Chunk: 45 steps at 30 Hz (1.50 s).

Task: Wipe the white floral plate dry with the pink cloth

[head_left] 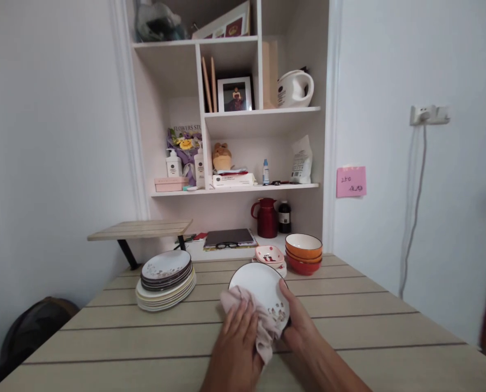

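Note:
A white plate (259, 283) with a dark rim and small flower print is tilted up over the wooden table (349, 321). My right hand (298, 321) grips its right edge, thumb on the face. My left hand (237, 343) presses a pale pink cloth (263, 321) flat against the plate's lower left, fingers stretched over the cloth. The cloth hangs down below the plate between both hands.
A stack of several plates (165, 280) sits to the left. Stacked orange and red bowls (303, 253) and small pink dishes (269, 256) stand behind. Shelves (263, 122) with a kettle, bottles and a red jug fill the back wall. A dark bag (34, 326) lies at the floor left.

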Available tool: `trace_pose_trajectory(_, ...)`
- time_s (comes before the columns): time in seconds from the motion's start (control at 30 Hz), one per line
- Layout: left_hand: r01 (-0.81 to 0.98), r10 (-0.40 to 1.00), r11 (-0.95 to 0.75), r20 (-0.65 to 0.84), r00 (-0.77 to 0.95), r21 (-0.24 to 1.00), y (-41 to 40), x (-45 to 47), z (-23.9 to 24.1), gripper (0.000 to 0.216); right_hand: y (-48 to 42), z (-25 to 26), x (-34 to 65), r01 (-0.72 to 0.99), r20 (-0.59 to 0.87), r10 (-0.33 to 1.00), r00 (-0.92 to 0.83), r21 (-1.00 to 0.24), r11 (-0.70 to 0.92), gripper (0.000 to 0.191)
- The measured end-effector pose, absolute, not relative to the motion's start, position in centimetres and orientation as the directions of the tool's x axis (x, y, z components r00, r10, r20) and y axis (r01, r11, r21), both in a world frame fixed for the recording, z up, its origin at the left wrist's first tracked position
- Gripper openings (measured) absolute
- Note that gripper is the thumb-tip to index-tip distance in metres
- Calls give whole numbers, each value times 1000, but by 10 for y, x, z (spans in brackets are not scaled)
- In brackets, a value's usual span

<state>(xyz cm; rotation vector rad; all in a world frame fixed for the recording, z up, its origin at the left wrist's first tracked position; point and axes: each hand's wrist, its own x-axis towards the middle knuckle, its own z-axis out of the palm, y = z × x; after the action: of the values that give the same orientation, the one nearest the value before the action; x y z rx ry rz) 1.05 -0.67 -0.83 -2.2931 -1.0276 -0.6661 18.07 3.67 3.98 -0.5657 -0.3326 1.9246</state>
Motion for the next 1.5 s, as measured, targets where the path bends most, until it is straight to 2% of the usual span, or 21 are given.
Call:
trace_pose_trajectory(0.1,707,487,-661,574,658,-251,-10,13,-7,71,33,39,179,-698,-254,843,-474,-477,-535,65)
trace_pose_trajectory(0.2,698,519,-698,556,649,-162,-12,10,-2,72,29,34,171,-635,-241,813,-531,-523,-569,62)
trace_pose_trajectory(0.3,773,613,-633,576,542,-54,-14,4,5,72,26,30,162,-632,-240,826,-510,-548,-548,56)
trace_pose_trajectory(0.37,845,667,-534,601,440,-26,-13,1,8,71,24,28,157,-650,-225,838,-497,-543,-532,53)
trace_pose_trajectory(0.5,940,721,-337,629,290,-48,-4,1,3,70,24,27,152,-686,-209,859,-467,-528,-501,54)
trace_pose_trajectory(0.6,949,716,-302,637,287,-88,4,1,-7,70,28,29,158,-693,-259,864,-432,-518,-501,62)
trace_pose_trajectory(0.7,907,657,-393,644,392,-150,3,2,-14,72,35,32,170,-715,-259,883,-392,-518,-469,68)
trace_pose_trajectory(0.87,806,577,-557,605,549,-201,-9,6,-7,77,38,39,182,-744,-231,917,-326,-535,-400,67)
trace_pose_trajectory(1.07,723,537,-665,554,636,-185,-18,5,5,77,25,35,167,-632,-236,850,-471,-582,-512,57)
trace_pose_trajectory(1.2,769,598,-629,561,573,-114,-19,7,10,77,20,31,158,-614,-190,836,-514,-599,-514,49)
trace_pose_trajectory(1.37,886,689,-460,609,393,-52,-12,7,8,77,18,31,152,-645,-168,836,-522,-564,-516,52)
trace_pose_trajectory(1.5,927,718,-374,626,305,-22,-3,2,-5,74,22,30,155,-652,-249,851,-463,-555,-517,60)
